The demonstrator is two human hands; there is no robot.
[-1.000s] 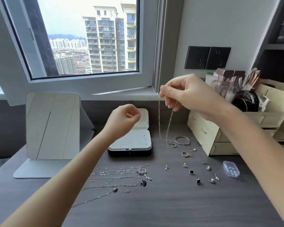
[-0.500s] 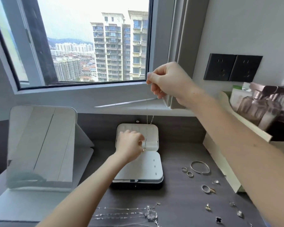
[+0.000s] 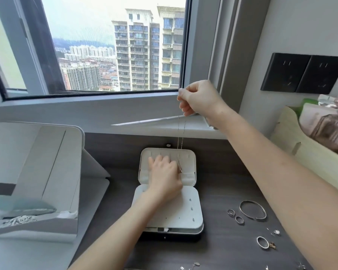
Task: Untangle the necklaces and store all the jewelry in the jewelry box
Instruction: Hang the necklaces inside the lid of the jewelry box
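Observation:
An open jewelry box (image 3: 191, 221) with a white lining stands on the dark desk, its lid (image 3: 189, 158) propped up at the back. My right hand (image 3: 198, 99) is raised in front of the window sill and pinches the top of a thin gold necklace (image 3: 180, 133), which hangs straight down to the lid. My left hand (image 3: 164, 176) lies against the lid's inside and holds the chain's lower end near its pendant. A bangle (image 3: 253, 209) and several rings (image 3: 235, 216) lie on the desk to the right of the box.
A folding white mirror (image 3: 35, 172) stands at the left. A cream organizer (image 3: 304, 152) with cosmetics sits at the right edge, under two black wall sockets (image 3: 303, 73). More small jewelry (image 3: 195, 265) lies along the bottom edge of the view.
The view has moved closer to the box. My right hand carried the hanging necklace from above the rings leftwards to the box. My left hand went down onto the lid and took the chain's lower end.

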